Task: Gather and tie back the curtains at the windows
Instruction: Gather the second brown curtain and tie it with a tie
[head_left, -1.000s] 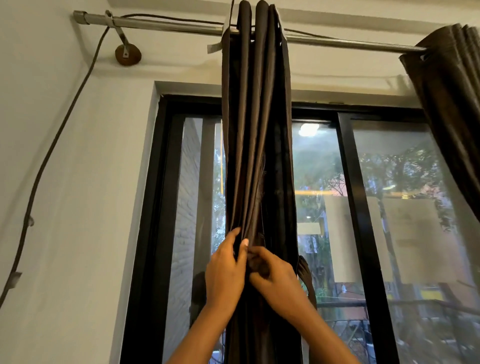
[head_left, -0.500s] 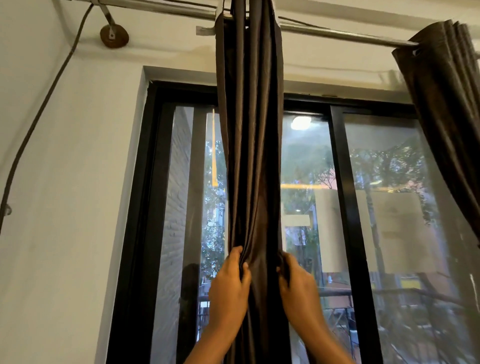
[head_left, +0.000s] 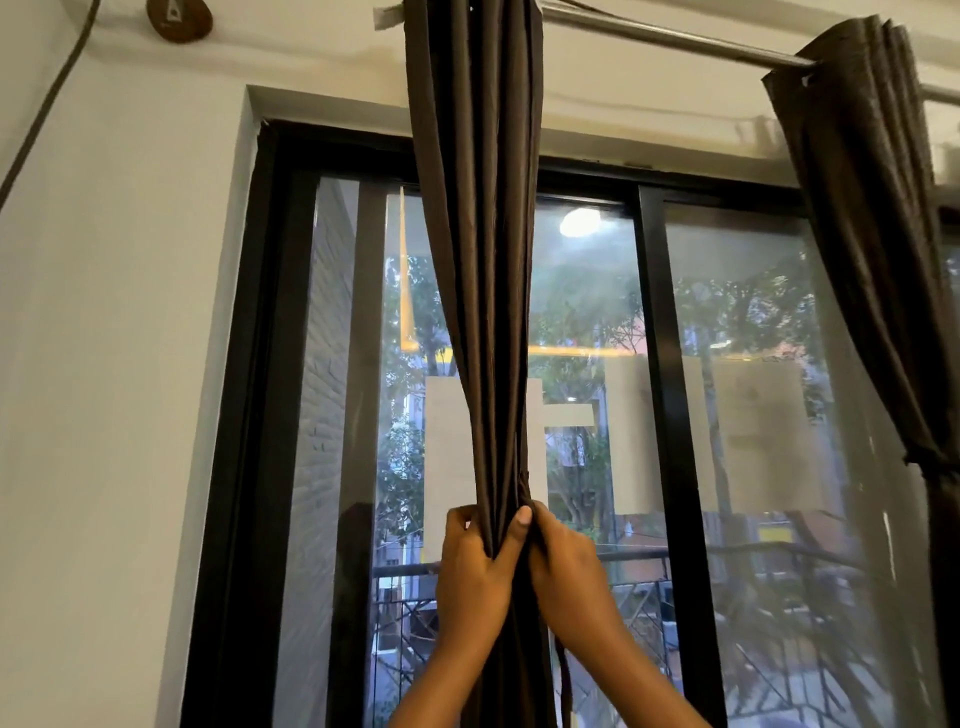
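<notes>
Where the dark brown curtain (head_left: 475, 260) hangs from the metal rod (head_left: 670, 39), it is drawn together into one long column of narrow vertical folds, wide at the top and pinched thin at the height of the hands. The cloth has a smooth, slightly shiny surface, and the folds twist a little as they go down. The left hand (head_left: 475, 566) grips the bundle from the left side, its fingers curled round the folds and its thumb lying across the front of the cloth. The right hand (head_left: 563, 561) grips the same bundle from the right side, just beside the left hand and touching it, its fingers wrapped behind the fabric where they are hidden. Below the hands the curtain falls straight between the two forearms, and a thin dark strip (head_left: 563, 675) hangs beside it. The bundle stands in front of the left pane of a window (head_left: 660, 364) with a black frame of flat straight bars; the glass shows trees, a railing and pale rectangular reflections. At the right edge a second curtain (head_left: 878, 249) of the same brown cloth hangs from the rod, gathered narrow at a knot-like band low on its length. The wall (head_left: 119, 364) on the left is plain, matte and whitish, with a dark cable (head_left: 47, 109) crossing its upper corner and a round brown bracket (head_left: 179, 21) above.
</notes>
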